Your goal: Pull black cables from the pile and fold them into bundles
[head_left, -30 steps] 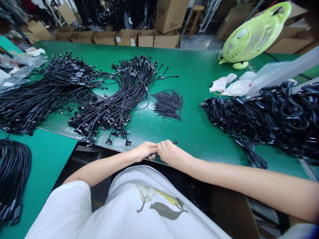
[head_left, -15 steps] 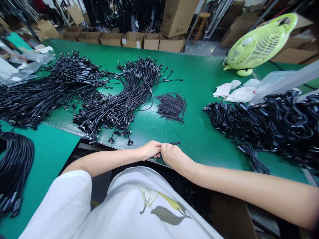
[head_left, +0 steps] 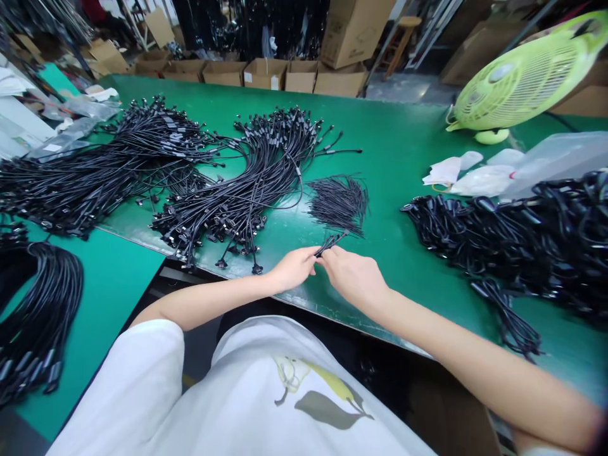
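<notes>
Close together over the near part of the green table (head_left: pixel 394 272), my left hand (head_left: pixel 297 268) and my right hand (head_left: pixel 354 272) are both closed on a bundled black cable (head_left: pixel 331 242). One end of the cable sticks out beyond my fingers; the rest is hidden by my hands. Just past them lies a pile of short, thin black ties (head_left: pixel 338 201). Left of that spreads a heap of black cables (head_left: pixel 266 171) with connectors at both ends.
A second cable heap (head_left: pixel 95 171) lies at the left. Bundled cables (head_left: pixel 503 240) are piled at the right, with one separate bundle (head_left: pixel 508 316) nearer me. A green fan (head_left: pixel 522 82) and plastic bags (head_left: pixel 484 180) stand behind. Cardboard boxes (head_left: pixel 266 73) line the far edge.
Both hands have moved forward and up from the table's near edge, towards the pile of ties. More of the cable now shows beyond my fingers. The view has shifted slightly.
</notes>
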The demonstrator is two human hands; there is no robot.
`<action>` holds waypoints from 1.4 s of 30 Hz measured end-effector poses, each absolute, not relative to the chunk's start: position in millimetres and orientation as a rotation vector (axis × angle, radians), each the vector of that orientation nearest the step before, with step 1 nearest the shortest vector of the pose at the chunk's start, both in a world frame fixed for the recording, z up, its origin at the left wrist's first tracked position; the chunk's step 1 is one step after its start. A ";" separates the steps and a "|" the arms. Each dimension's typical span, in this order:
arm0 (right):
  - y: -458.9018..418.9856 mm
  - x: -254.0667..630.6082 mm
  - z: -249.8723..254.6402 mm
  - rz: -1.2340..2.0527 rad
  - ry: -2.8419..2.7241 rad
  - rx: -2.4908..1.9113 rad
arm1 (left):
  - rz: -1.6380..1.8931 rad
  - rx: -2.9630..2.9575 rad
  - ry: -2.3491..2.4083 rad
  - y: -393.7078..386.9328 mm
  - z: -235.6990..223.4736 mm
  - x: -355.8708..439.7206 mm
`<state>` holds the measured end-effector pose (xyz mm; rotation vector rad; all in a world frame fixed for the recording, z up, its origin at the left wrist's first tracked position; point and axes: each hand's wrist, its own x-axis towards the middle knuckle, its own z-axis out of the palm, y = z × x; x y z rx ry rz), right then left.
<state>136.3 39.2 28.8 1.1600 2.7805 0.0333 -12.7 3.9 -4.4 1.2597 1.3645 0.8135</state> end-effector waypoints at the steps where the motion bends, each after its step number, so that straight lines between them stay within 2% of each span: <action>1: 41.0 134.2 27.5 -0.018 2.788 1.247 | 0.814 1.304 1.386 5.8 -4.8 -14.7; 3: 43.7 130.2 21.1 -0.184 2.809 1.392 | 0.809 1.356 1.401 8.0 -8.9 -17.2; 9: 46.3 125.9 -9.1 -0.948 2.807 1.739 | 0.756 1.642 1.522 7.2 -25.2 -20.2; 13: 46.2 127.1 -18.7 -1.041 2.896 1.935 | 0.750 1.854 1.549 11.3 -24.9 -18.0; 15: 45.7 128.4 -18.9 -1.200 2.908 1.918 | 0.768 1.874 1.551 12.7 -22.2 -15.2; 17: 43.1 130.2 -15.7 -1.532 2.871 1.829 | 0.795 1.814 1.514 12.2 -18.0 -12.8; 22: 28.7 131.8 0.7 -2.832 2.161 1.590 | 0.959 1.592 1.154 7.6 -3.8 -16.7; 25: 25.4 131.5 2.4 -3.026 1.955 1.570 | 1.090 1.549 1.015 6.3 7.2 -25.4; 29: 34.4 138.1 -7.9 -3.002 1.837 1.630 | 1.020 1.764 1.231 -2.2 20.2 -30.2; 31: 40.0 144.7 -9.9 -2.811 2.042 1.805 | 0.891 1.909 1.384 -8.8 17.8 -26.8; 32: 41.3 147.9 -8.9 -2.601 2.278 1.920 | 0.838 1.929 1.403 -11.1 13.5 -24.3; 34: 39.2 152.1 -4.1 -1.911 2.882 2.012 | 0.768 1.790 1.335 -11.3 0.7 -19.7; 36: 31.0 151.9 0.7 -1.160 3.307 1.773 | 0.785 1.454 1.243 -5.4 -11.4 -17.8; 38: 20.5 148.0 1.0 -0.763 3.429 1.410 | 0.872 1.105 1.196 2.9 -15.3 -20.1; 40: 13.9 143.8 -4.1 -0.744 3.418 1.195 | 0.973 0.939 1.190 7.7 -7.9 -24.9; 42: 15.6 142.9 -11.8 -0.932 3.347 1.248 | 1.009 1.033 1.192 5.1 6.2 -28.9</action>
